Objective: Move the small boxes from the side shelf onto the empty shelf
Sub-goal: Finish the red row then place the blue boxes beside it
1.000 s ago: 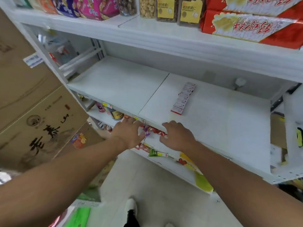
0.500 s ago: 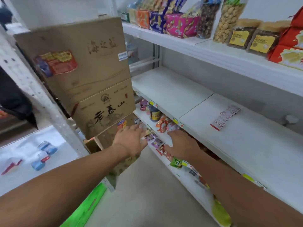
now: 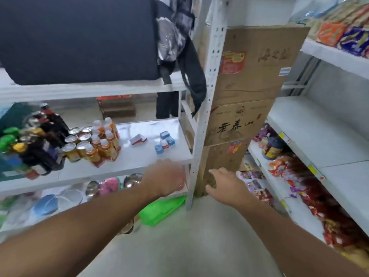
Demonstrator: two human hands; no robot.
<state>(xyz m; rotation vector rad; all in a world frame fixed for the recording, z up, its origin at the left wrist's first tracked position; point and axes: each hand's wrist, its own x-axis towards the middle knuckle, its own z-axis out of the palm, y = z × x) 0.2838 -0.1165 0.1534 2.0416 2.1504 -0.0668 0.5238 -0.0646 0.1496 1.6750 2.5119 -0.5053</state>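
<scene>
Several small blue and white boxes [image 3: 164, 141] lie in a loose cluster on the white side shelf [image 3: 139, 156], with a red and white box [image 3: 138, 139] a little to their left. My left hand [image 3: 164, 178] hovers at the front edge of that shelf, just below the boxes, holding nothing, fingers loosely curled and blurred. My right hand [image 3: 225, 185] is lower right, in front of the stacked cartons, fingers spread and empty. The empty white shelf [image 3: 311, 132] runs along the right side.
Orange bottles and cans [image 3: 95, 142] and dark bottles [image 3: 36, 140] crowd the side shelf's left. A white perforated upright [image 3: 203, 120] and stacked cardboard cartons [image 3: 239, 108] stand between the two shelving units. Snack packets [image 3: 299, 176] fill the lower right shelf. A green bag [image 3: 161, 210] lies on the floor.
The view has swung left from the empty shelf to the side shelf. Both hands have left the empty shelf's edge; my left hand now reaches toward the small boxes.
</scene>
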